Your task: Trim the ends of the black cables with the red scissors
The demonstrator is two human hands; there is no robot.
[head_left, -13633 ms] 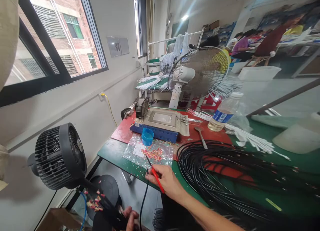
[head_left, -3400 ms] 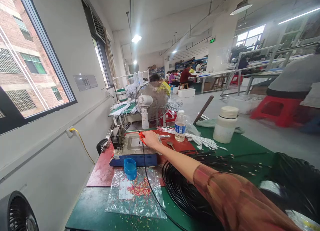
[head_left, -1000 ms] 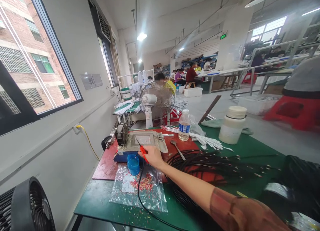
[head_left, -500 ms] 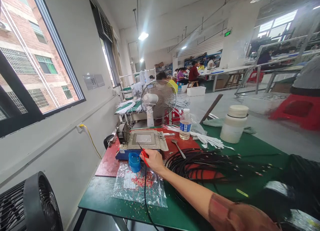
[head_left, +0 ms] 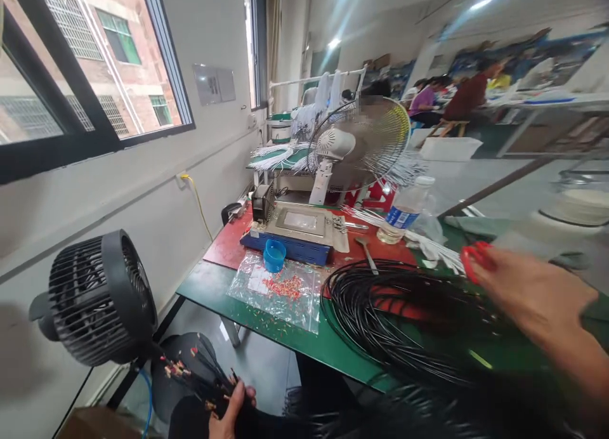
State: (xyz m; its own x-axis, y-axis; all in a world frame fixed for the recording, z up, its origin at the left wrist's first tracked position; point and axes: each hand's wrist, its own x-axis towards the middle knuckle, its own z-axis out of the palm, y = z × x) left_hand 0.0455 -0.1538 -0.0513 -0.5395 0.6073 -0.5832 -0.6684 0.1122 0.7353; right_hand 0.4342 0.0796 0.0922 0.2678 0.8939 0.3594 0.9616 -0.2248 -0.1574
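Note:
Low in the view, my left hand (head_left: 234, 406) is closed around a bundle of black cables (head_left: 202, 379), whose bared ends with red and pale inner wires fan out to the left. My right hand (head_left: 533, 290), smeared by motion, is at the right above the table, closed on a red-handled tool (head_left: 473, 261); its tip cannot be made out. Between the hands lies a large coil of black cables (head_left: 366, 312). Farther left, a blue cup (head_left: 275, 256) stands on a clear plastic bag (head_left: 304, 306) strewn with red and pale wire bits (head_left: 285, 288).
Behind the cup sits a blue heating box (head_left: 290, 242) with a metal top. A spoon (head_left: 367, 256), a bottle (head_left: 402, 214), white wires (head_left: 442, 252) and a white jar (head_left: 552, 229) are on the table. A white fan (head_left: 333, 147) and black fan (head_left: 102, 293) stand nearby. People sit farther back.
My right hand has swung from the blue cup to the far right with the red-handled tool. The view has turned downward, and my left hand with the cable bundle has come into sight.

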